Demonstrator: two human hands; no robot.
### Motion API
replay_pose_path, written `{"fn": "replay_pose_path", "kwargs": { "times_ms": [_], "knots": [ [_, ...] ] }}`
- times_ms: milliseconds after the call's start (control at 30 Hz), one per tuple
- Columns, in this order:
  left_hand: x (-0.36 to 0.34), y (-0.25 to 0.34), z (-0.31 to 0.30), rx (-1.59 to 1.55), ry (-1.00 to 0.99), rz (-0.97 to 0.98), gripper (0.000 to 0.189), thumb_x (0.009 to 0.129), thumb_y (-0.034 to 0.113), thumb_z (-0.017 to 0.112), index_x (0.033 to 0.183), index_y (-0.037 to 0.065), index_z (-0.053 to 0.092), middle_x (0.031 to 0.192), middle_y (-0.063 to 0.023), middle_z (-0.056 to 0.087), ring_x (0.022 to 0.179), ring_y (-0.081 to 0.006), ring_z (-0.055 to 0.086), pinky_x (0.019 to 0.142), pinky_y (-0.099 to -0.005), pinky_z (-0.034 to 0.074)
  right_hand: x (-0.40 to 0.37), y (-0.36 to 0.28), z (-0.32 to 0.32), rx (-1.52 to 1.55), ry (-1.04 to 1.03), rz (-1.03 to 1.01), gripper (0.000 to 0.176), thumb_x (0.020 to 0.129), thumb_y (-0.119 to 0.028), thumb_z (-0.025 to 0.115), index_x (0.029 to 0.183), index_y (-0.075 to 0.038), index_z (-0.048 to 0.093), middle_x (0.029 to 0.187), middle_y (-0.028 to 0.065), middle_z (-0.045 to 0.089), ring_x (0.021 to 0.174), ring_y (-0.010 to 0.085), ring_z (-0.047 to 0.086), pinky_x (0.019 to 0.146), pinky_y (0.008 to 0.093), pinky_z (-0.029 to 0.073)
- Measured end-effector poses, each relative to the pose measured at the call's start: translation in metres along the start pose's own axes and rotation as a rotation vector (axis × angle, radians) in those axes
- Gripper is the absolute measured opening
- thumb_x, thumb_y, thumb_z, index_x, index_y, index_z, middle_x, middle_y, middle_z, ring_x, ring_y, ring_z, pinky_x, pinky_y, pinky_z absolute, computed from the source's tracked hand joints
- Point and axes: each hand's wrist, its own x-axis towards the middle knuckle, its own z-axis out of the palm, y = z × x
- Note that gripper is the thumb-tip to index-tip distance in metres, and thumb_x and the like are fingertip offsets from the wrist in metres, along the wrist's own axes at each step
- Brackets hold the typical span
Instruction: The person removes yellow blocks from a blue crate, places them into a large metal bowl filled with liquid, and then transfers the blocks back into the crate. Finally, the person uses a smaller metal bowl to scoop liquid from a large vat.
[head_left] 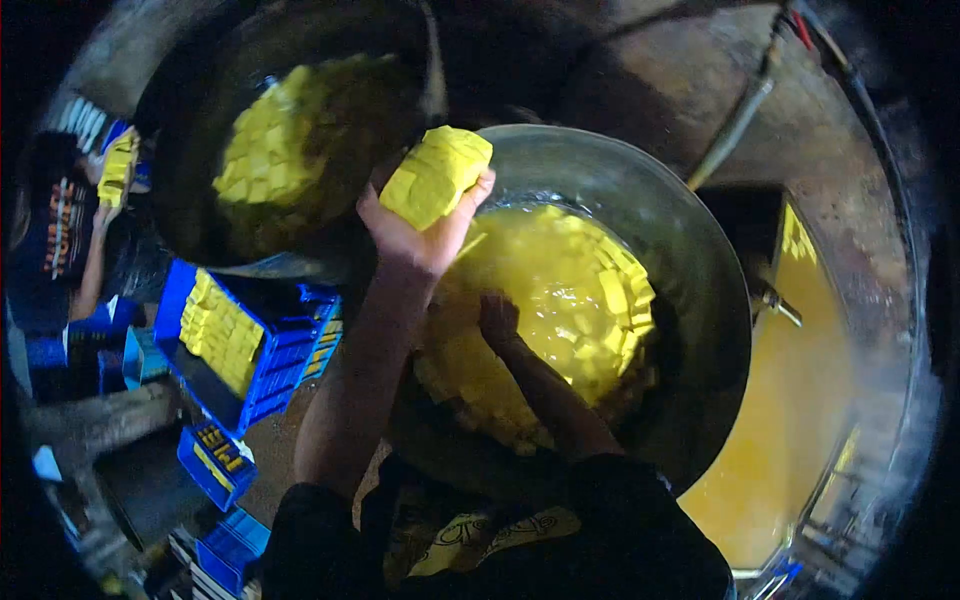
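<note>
My left hand [420, 235] is raised over the left rim of a large metal pan [700, 290], its fingers closed around a clump of yellow tofu [437, 178]. Inside the pan, many yellow tofu blocks [615, 290] lie in yellow liquid, packed most thickly along the right side. My right hand [498, 318] reaches down into this liquid near the pan's middle. Its fingers are dark and partly under the surface, so their grip cannot be made out.
A second big pan [170, 170] with yellow blocks stands at upper left. Below it sits a blue crate [255, 395] of blocks. At far left, another person [60, 230] holds yellow pieces. A vat of yellowish liquid [780, 400] lies right, near a pipe [735, 130].
</note>
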Motion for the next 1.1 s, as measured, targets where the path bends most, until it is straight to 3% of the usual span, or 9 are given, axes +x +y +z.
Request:
{"fn": "replay_pose_path", "kwargs": {
  "times_ms": [67,133,267,333,533,600,800,900,1100],
  "knots": [
    [-0.022,0.024,-0.006,1.682,0.119,0.678,0.037,0.065,0.032,0.075,0.087,0.007,0.062,0.083,-0.0021,0.066,0.079,-0.0149,0.063,0.074,-0.0289,0.046,0.008,-0.001,0.007,0.106,-0.264,0.102,0.016,0.07,-0.021,0.057,0.079,-0.008,0.058,0.073,0.0154,0.057,0.072,0.0319,0.058,0.058,0.0455,0.044],
    [-0.043,0.057,-0.003,2.216,0.118,0.942,0.034,0.065,0.03,0.076,0.087,0.008,0.064,0.085,-0.0027,0.066,0.081,-0.015,0.063,0.076,-0.0301,0.047,0.013,0.011,0.005,0.181,-0.51,0.299,0.017,0.072,-0.021,0.053,0.075,-0.006,0.06,0.074,0.0175,0.058,0.074,0.032,0.058,0.062,0.0439,0.045],
    [-0.099,0.108,0.001,2.014,0.053,0.979,0.033,0.07,0.02,0.072,0.097,0.002,0.062,0.093,-0.0068,0.065,0.087,-0.0186,0.062,0.08,-0.032,0.048,0.014,0.085,0.008,0.292,-0.361,-0.413,0.022,0.077,-0.025,0.056,0.085,-0.004,0.06,0.07,0.0115,0.058,0.071,0.0257,0.057,0.065,0.0383,0.046],
    [-0.125,0.125,0.003,0.399,0.154,0.399,0.036,0.078,0.02,0.062,0.107,-0.001,0.055,0.105,-0.0131,0.06,0.097,-0.0252,0.058,0.084,-0.0385,0.048,0.036,0.089,-0.049,1.288,-1.095,0.539,0.023,0.083,-0.023,0.057,0.097,-0.004,0.06,0.069,0.0059,0.057,0.067,0.018,0.057,0.062,0.031,0.046],
    [-0.167,0.182,-0.049,1.271,0.466,0.682,0.042,0.084,0.032,0.052,0.109,-0.002,0.051,0.109,-0.0176,0.056,0.101,-0.0299,0.055,0.088,-0.045,0.044,0.08,0.005,-0.202,1.707,-0.746,0.337,0.034,0.085,-0.011,0.058,0.116,-0.002,0.049,0.092,0.0106,0.06,0.066,0.0132,0.058,0.055,0.0239,0.046],
    [-0.176,0.197,-0.055,0.219,0.324,0.457,0.044,0.082,0.032,0.043,0.111,0.001,0.05,0.108,-0.016,0.055,0.105,-0.0334,0.051,0.092,-0.0512,0.039,0.116,-0.053,-0.261,1.793,-0.822,0.248,0.036,0.079,-0.002,0.063,0.113,-0.004,0.053,0.099,0.0089,0.06,0.07,0.0128,0.058,0.058,0.0251,0.047],
    [-0.195,0.229,-0.149,0.843,0.583,0.498,0.039,0.08,0.033,0.042,0.103,0.003,0.054,0.099,-0.0134,0.059,0.095,-0.0271,0.057,0.083,-0.045,0.047,0.169,-0.255,-0.339,1.356,-0.753,-0.135,0.026,0.066,-0.013,0.078,0.08,-0.004,0.059,0.073,-0.0053,0.048,0.064,0.0012,0.04,0.054,0.0181,0.033],
    [-0.223,0.258,-0.144,0.114,0.074,0.28,0.042,0.083,0.036,0.039,0.105,0.004,0.055,0.1,-0.0116,0.061,0.094,-0.0249,0.058,0.085,-0.04,0.046,0.172,-0.335,-0.322,1.067,-0.706,-0.374,0.024,0.065,-0.01,0.074,0.083,-0.001,0.062,0.074,0.0024,0.059,0.065,0.0075,0.053,0.058,0.0237,0.042],
    [-0.263,0.313,-0.172,-0.136,0.335,0.384,0.061,0.082,0.052,0.037,0.116,0.003,0.048,0.109,-0.0137,0.055,0.099,-0.0279,0.055,0.087,-0.0421,0.044,0.15,-0.435,-0.279,1.167,-0.909,-0.353,0.047,0.078,-0.027,0.066,0.114,-0.005,0.046,0.1,0.0137,0.059,0.091,0.0221,0.058,0.083,0.0342,0.045]
  ]
}}
